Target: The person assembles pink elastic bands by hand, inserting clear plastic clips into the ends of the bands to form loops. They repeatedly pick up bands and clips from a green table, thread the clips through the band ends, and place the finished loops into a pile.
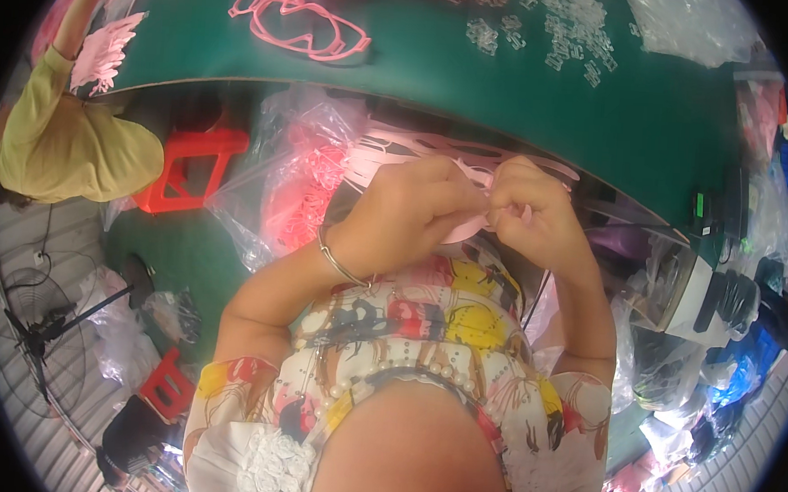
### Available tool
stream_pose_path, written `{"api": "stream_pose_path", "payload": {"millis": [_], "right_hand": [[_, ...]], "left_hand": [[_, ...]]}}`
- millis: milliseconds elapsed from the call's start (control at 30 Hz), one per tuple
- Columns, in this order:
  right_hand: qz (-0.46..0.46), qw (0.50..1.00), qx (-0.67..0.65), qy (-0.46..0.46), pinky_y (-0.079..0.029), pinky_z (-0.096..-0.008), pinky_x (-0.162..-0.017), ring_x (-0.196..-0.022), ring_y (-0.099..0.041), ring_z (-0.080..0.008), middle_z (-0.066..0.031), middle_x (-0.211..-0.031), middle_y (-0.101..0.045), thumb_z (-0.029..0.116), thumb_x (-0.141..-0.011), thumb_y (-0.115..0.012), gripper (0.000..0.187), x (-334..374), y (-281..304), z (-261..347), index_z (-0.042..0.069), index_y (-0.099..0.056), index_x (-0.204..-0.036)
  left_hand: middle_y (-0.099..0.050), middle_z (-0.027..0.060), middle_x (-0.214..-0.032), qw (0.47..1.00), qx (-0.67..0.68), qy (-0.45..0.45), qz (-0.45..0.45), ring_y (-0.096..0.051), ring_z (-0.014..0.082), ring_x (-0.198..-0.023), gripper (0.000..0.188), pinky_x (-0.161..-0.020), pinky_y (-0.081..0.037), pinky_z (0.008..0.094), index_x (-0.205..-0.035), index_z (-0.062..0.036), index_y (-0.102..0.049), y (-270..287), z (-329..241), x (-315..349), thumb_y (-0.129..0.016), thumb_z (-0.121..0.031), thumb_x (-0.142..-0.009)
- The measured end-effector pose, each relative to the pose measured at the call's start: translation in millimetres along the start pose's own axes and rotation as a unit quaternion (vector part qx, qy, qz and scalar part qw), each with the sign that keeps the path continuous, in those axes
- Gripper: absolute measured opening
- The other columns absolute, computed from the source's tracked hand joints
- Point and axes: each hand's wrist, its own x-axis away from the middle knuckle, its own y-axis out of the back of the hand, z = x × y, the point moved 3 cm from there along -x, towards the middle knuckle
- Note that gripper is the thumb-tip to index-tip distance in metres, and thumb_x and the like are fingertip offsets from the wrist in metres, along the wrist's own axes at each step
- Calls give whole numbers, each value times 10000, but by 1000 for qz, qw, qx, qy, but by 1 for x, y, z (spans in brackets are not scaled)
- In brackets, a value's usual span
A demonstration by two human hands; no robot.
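Observation:
My left hand (415,202) and my right hand (533,211) meet in front of my chest, just below the table edge. Both are closed, pinching a soft pink strap (467,229) between them. The fingers cover most of what they grip, so any small part there is hidden. Behind my hands lies a bundle of long pink straps (400,147), some with slots. A transparent bag (303,182) of bright pink pieces sits left of my left wrist.
On the green table (405,71) lie pink goggle frames (312,34), small transparent clips (569,31) and a plastic bag (696,25). At left, a person in a yellow shirt (84,155) reaches over the table beside a red stool (191,166). A fan (41,333) stands lower left.

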Motion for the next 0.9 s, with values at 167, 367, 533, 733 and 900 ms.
{"api": "stream_pose_path", "payload": {"millis": [167,367,533,733,900], "right_hand": [[-1,996,-82,-21,-398,-303,-652,-693,-480,-167,-39,-670,-543,44,-677,-573,40,5,-8,-14,26,-603,-658],[36,977,-193,-88,-406,-273,-613,-691,-510,-126,-43,-683,-543,33,-706,-567,61,8,-16,-29,-1,-605,-672],[46,965,-232,-115,-396,-241,-543,-641,-518,-95,-36,-708,-539,23,-738,-559,83,6,-16,-23,-13,-605,-680],[35,961,-233,-146,-390,-228,-500,-616,-519,-84,-25,-700,-527,12,-733,-566,73,4,-19,-19,-11,-613,-683],[59,975,-189,-103,-418,-266,-543,-620,-523,-121,-35,-685,-545,18,-706,-584,53,3,-25,-22,-7,-618,-673]], "left_hand": [[-592,72,-737,997,-43,-67,-3,-607,242,-659,283,-578,-499,321,-914,-73,-672,-8,-4,10,-635,30,-653],[-624,99,-788,998,17,-33,56,-643,208,-744,248,-627,-515,283,-925,-28,-677,-13,11,22,-681,38,-687],[-625,47,-882,867,392,298,77,-600,119,-823,167,-699,-474,238,-960,15,-640,-7,34,28,-654,-40,-803],[-615,21,-864,950,183,233,101,-555,69,-746,155,-644,-449,210,-947,11,-609,-8,18,24,-651,-108,-855],[-612,3,-785,843,355,387,117,-538,49,-680,159,-571,-419,191,-945,-7,-640,-12,28,40,-664,-138,-859]]}}
